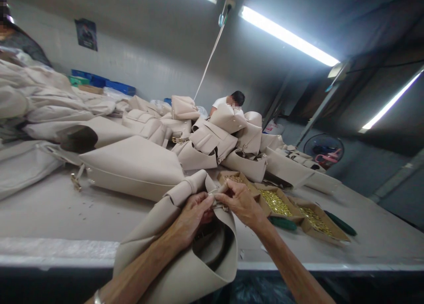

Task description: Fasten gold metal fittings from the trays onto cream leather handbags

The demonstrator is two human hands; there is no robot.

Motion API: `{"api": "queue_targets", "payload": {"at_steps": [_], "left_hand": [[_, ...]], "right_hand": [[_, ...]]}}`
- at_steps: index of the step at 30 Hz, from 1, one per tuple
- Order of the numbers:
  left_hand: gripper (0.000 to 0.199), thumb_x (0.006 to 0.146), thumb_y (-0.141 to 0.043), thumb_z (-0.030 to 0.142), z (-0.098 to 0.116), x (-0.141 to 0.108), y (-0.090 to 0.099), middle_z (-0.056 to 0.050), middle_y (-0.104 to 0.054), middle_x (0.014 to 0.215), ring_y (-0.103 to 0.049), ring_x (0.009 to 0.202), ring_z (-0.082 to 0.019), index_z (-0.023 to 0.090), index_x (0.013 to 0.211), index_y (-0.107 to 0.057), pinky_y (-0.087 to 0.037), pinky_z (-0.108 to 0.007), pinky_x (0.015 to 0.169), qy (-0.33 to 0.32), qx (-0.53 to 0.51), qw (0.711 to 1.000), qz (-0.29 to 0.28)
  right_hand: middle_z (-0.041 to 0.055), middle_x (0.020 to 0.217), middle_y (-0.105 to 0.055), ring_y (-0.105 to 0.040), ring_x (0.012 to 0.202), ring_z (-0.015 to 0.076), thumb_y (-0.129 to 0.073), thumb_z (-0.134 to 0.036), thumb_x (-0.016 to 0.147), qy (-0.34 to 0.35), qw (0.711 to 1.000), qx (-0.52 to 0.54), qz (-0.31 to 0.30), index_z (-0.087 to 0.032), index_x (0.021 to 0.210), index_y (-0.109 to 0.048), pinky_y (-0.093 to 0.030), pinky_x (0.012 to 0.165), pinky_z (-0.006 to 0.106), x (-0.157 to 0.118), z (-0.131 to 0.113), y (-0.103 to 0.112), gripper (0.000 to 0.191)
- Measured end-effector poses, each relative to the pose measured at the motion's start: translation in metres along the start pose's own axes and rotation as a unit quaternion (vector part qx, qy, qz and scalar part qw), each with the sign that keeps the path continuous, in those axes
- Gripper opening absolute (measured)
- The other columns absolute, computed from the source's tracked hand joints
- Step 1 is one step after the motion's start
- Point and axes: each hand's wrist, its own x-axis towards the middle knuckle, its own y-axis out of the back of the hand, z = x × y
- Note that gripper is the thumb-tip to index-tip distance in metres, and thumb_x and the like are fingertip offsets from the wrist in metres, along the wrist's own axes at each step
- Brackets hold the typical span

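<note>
Fluorescent tubes (288,36) light a low grey room on my feed. My left hand (195,215) is closed around the folded top of a beige handbag (185,279), and my right hand (238,202) pinches a small metal piece (217,204) against the same fold, though it is too small for me to tell exactly what it is. The bag hangs over the front edge of the desk (66,220), held between both hands. Just beside my right hand lie three cardboard trays (274,202) of small gold parts, with two green handles (282,223) near them. Farther along the desk, more beige bags (212,136) lie heaped, a larger one (132,167) nearest me. Beyond the heap, a co-worker (228,103) in a white shirt leans forward, and blue crates (102,81) stand along the far wall.
</note>
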Motion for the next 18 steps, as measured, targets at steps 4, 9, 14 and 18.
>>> {"api": "queue_targets", "payload": {"at_steps": [4, 9, 14, 18], "left_hand": [[0.042, 0.066, -0.078, 0.049, 0.0, 0.001, -0.001, 0.002, -0.055, 0.065, -0.053, 0.056, -0.008, 0.015, 0.076, -0.057, -0.044, -0.02, 0.057, -0.003, -0.005, 1.0, 0.0], [0.04, 0.066, -0.079, 0.047, 0.0, 0.001, -0.001, 0.004, -0.052, 0.063, -0.053, 0.057, -0.009, 0.015, 0.08, -0.058, -0.046, -0.02, 0.058, -0.008, -0.002, 1.0, 0.008], [0.039, 0.069, -0.077, 0.047, 0.0, 0.0, -0.002, 0.004, -0.05, 0.063, -0.048, 0.054, -0.006, 0.014, 0.075, -0.057, -0.042, -0.017, 0.053, -0.016, 0.002, 1.0, 0.002], [0.038, 0.071, -0.076, 0.047, -0.001, 0.0, -0.001, 0.001, -0.055, 0.068, -0.053, 0.06, -0.008, 0.014, 0.078, -0.058, -0.046, -0.02, 0.061, -0.016, 0.007, 1.0, -0.012]], "right_hand": [[-0.0024, 0.064, -0.056, -0.049, 0.061, 0.0119, -0.065, -0.024, 0.078, -0.022, 0.997, 0.013, 0.074, -0.015, 0.072, -0.058, -0.035, 0.058, 0.023, -0.008, 0.0, -0.013, 0.012], [-0.0032, 0.06, -0.054, -0.047, 0.058, 0.0112, -0.064, -0.027, 0.078, -0.028, 0.99, 0.046, 0.128, -0.017, 0.065, -0.056, -0.034, 0.056, 0.023, -0.012, -0.001, -0.024, 0.018], [-0.0027, 0.059, -0.054, -0.046, 0.056, 0.0109, -0.063, -0.035, 0.08, -0.031, 0.985, 0.055, 0.159, -0.017, 0.064, -0.055, -0.034, 0.055, 0.023, -0.017, 0.001, -0.024, 0.026], [-0.0009, 0.068, -0.062, -0.055, 0.063, 0.0119, -0.058, -0.03, 0.085, 0.004, 0.995, 0.084, 0.054, -0.016, 0.077, -0.062, -0.04, 0.06, 0.022, -0.018, 0.004, -0.008, 0.016]]}}
